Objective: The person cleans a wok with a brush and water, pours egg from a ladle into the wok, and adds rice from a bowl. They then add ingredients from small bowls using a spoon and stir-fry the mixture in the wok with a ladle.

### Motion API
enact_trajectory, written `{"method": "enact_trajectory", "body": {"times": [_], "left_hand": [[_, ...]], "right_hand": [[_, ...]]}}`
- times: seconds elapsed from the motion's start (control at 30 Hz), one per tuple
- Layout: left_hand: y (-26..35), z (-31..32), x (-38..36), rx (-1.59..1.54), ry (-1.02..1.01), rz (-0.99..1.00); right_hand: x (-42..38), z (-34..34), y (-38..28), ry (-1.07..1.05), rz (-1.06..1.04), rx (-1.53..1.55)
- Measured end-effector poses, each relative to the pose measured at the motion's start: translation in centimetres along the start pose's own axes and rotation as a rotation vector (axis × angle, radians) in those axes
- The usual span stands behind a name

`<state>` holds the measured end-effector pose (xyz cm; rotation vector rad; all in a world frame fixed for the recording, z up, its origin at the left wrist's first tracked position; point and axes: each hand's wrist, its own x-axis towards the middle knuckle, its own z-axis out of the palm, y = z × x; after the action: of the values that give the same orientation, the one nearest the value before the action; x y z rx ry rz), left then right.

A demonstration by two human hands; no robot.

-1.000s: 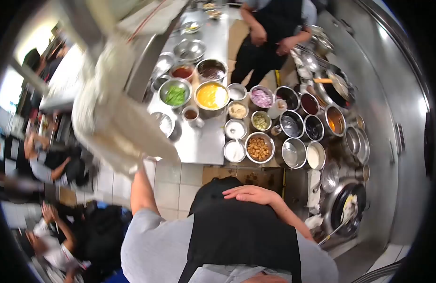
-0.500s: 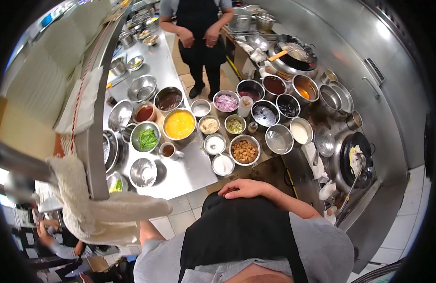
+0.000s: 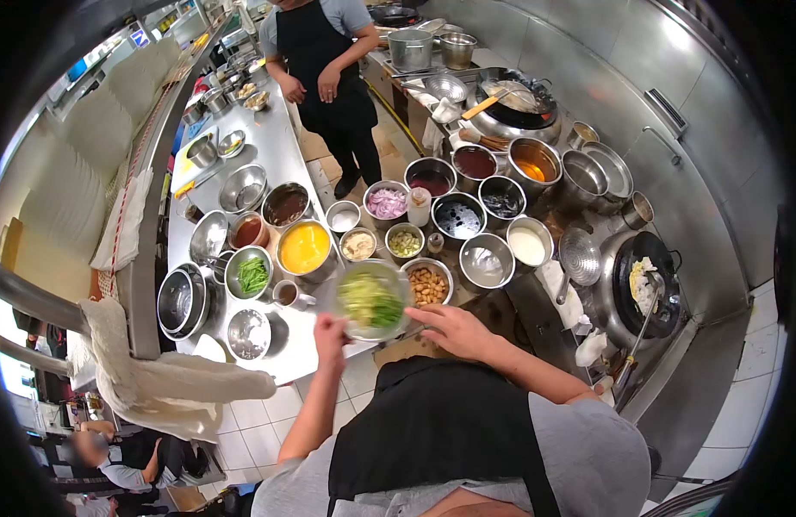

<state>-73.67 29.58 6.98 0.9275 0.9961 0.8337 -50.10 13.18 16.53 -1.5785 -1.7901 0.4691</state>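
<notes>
My left hand (image 3: 332, 334) is closed on the near left rim of a bowl (image 3: 401, 320) full of chopped greens (image 3: 363, 297), pale pieces on one side and bright green ones on the other. The bowl is slightly blurred and held up in front of me, over the table's corner. My right hand (image 3: 450, 332) reaches in from the other side, fingers stretched out, their tips right at the bowl's right edge. Just beyond it stands a container of brown nuts or beans (image 3: 427, 284), partly covered by the bowl. A small cup of brown sauce (image 3: 288, 294) is to the left.
Pots of yellow liquid (image 3: 304, 247), sliced onion (image 3: 387, 203) and dark sauces crowd the middle. At right, a wok (image 3: 646, 284) holds a ladle and pale food. A person in a black apron (image 3: 322, 65) stands ahead. A draped towel (image 3: 170, 379) hangs at left.
My left hand has come into view with the bowl of chopped greens, lifted from the table's near left. My right hand has moved to the bowl's edge. The view has shifted.
</notes>
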Motion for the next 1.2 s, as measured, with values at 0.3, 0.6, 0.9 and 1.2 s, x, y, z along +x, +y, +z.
{"method": "enact_trajectory", "body": {"times": [0.3,0.6,0.9,1.2], "left_hand": [[1.2,25.9,-5.8,-0.150,-0.807,-0.242],[-9.3,34.8,-9.1,0.431,-1.167,-0.262],[-21.6,18.7,-3.2,1.386,-0.870,0.072],[-17.5,11.3,-5.7,1.195,-0.612,-0.217]], "right_hand": [[-16.9,-12.9,6.2,0.644,0.298,-0.286],[-32.4,-25.8,16.5,1.413,0.543,0.239],[-49.6,-30.4,33.5,1.762,0.504,1.142],[-43.6,-29.5,33.9,1.645,0.705,1.030]]}}
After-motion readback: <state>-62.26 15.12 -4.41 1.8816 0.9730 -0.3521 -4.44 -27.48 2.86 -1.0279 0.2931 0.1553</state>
